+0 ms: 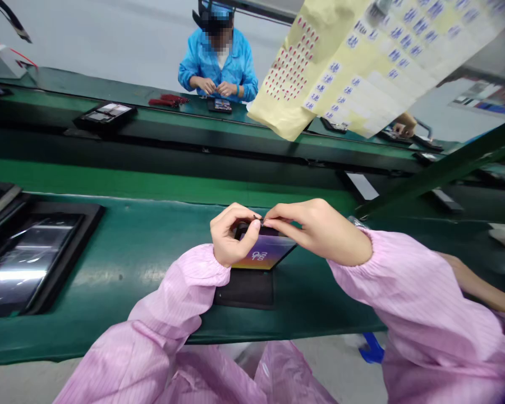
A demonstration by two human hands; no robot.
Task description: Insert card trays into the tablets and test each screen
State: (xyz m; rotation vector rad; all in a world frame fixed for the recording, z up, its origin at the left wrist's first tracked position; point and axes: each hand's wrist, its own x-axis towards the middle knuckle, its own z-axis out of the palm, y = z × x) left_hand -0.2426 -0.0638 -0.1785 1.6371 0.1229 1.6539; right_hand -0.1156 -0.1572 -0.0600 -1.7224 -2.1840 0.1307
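A tablet [278, 247] with a lit purple-to-yellow screen stands tilted over a black mat [246, 289] on the green bench top. My left hand [231, 233] is closed on the tablet's upper left corner, thumb across the screen side. At the top edge, my right hand [324, 233] pinches with thumb and forefinger right beside the left fingertips. A tiny dark piece shows between the two hands; its kind is too small to make out. The back of the tablet is hidden.
Dark trays with a glossy screen panel [21, 258] lie on the left. Across a conveyor, a person in blue [219, 56] works on a device. Yellow sheets [294, 67] hang at upper right, near a green post [437, 168]. Another person's forearm [480, 280] reaches in at right.
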